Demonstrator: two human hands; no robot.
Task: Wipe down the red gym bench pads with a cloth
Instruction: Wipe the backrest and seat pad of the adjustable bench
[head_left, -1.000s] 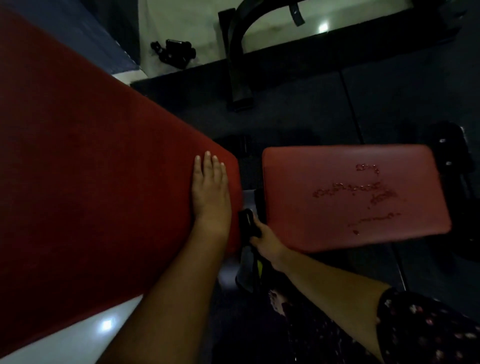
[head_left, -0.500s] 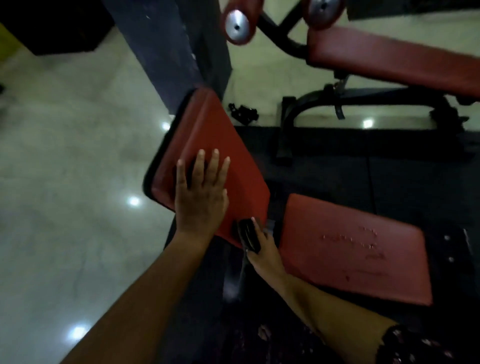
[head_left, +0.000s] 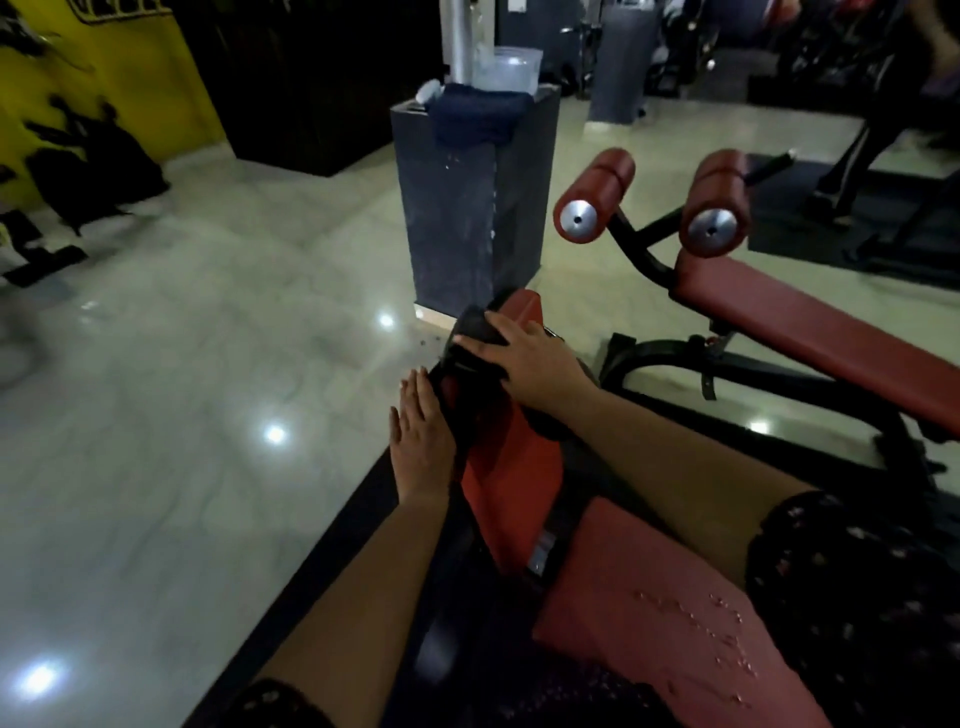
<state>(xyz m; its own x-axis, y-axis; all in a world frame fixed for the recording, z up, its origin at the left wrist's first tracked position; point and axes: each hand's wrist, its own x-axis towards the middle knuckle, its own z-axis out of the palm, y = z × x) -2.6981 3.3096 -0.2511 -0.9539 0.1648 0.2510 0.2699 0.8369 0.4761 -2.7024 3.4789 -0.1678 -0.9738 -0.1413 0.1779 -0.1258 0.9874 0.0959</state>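
bare forearms (head_left: 675, 457), right sleeve (head_left: 852, 571) dark with small pale flower print, left sleeve (head_left: 280, 701) in the same dark print

No legible text or labels.

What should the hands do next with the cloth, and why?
Probably slide the right hand and cloth down the back pad toward the seat. The cloth sits at the pad's top end, bare red pad lies below it, and the left hand lies flat against the pad's side.
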